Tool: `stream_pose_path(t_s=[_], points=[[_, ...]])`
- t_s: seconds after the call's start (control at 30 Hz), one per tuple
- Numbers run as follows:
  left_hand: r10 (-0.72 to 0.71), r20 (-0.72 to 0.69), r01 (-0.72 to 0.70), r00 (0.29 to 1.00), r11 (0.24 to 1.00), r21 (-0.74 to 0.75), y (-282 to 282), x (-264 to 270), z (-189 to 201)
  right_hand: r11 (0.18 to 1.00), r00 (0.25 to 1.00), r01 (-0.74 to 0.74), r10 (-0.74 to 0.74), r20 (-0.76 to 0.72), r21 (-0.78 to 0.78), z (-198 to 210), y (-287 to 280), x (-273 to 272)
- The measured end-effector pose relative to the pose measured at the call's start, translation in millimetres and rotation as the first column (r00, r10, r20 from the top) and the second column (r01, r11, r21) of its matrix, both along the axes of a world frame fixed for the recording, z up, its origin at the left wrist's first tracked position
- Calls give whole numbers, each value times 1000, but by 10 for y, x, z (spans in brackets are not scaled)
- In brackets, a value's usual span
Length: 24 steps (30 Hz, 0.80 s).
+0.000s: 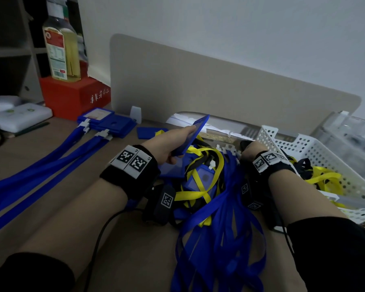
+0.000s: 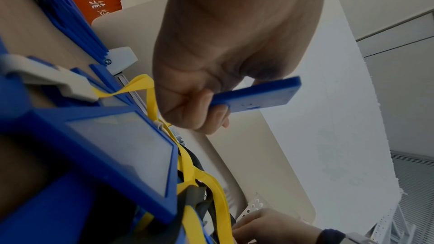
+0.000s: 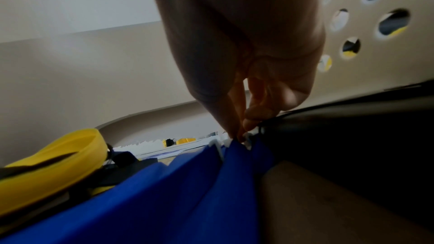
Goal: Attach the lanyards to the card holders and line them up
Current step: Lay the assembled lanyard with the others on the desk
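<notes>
Two finished sets [image 1: 101, 127], holder clipped to blue lanyard, lie side by side well left of the left fingers, presumably the line being built. Left hand [image 1: 169, 144] grips one blue holder [image 1: 193, 133] by its lower end, raised and tilted above the heap, likely to present its slot. At least three loose holders lie in the tangle [image 1: 209, 186]. Right hand [image 1: 249, 151] pinches a white clip [image 3: 246, 139] on a blue lanyard beside one white basket [image 1: 303, 148], probably isolating it. Lanyards there are too tangled to count.
</notes>
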<state>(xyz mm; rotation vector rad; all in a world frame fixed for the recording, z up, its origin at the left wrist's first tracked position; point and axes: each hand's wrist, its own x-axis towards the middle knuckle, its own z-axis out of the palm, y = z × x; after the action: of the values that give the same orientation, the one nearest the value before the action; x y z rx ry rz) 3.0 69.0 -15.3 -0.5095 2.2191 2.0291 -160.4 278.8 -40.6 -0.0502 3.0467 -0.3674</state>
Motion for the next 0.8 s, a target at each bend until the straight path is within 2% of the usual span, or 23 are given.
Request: stream_pose_path(t_s=[0.37, 0.47, 0.53, 0.6, 0.67, 0.7, 0.73, 0.77, 0.8], points=[[-41, -11, 41, 999, 999, -22, 31, -41, -50, 999, 999, -38, 39, -24, 17, -45, -40, -46], [-25, -43, 23, 999, 999, -35, 8, -35, -48, 995, 989, 30, -44, -141, -97, 9, -20, -5], [-43, -81, 38, 996, 998, -53, -2, -31, -48, 976, 961, 13, -72, -266, -219, 82, -21, 70], [-41, -106, 33, 994, 996, -80, 36, 1, -32, 933, 945, -18, -101, -312, -358, 146, -28, 182], [-28, -110, 15, 994, 993, -114, 101, 36, -8, 825, 948, -27, -159, -277, -565, 172, -77, 253], [-26, -110, 12, 994, 992, -125, 137, 57, 9, 719, 957, -37, -174, -232, -694, 176, -93, 274], [-28, -114, 13, 993, 991, -130, 171, 82, 27, 573, 974, -43, -159, -163, -819, 190, -111, 309], [-30, -119, 15, 992, 991, -130, 200, 107, 42, 425, 986, -43, -126, -106, -904, 209, -129, 362], [-34, -127, 19, 991, 992, -123, 227, 134, 58, 323, 992, -57, -85, -89, -945, 224, -144, 415]])
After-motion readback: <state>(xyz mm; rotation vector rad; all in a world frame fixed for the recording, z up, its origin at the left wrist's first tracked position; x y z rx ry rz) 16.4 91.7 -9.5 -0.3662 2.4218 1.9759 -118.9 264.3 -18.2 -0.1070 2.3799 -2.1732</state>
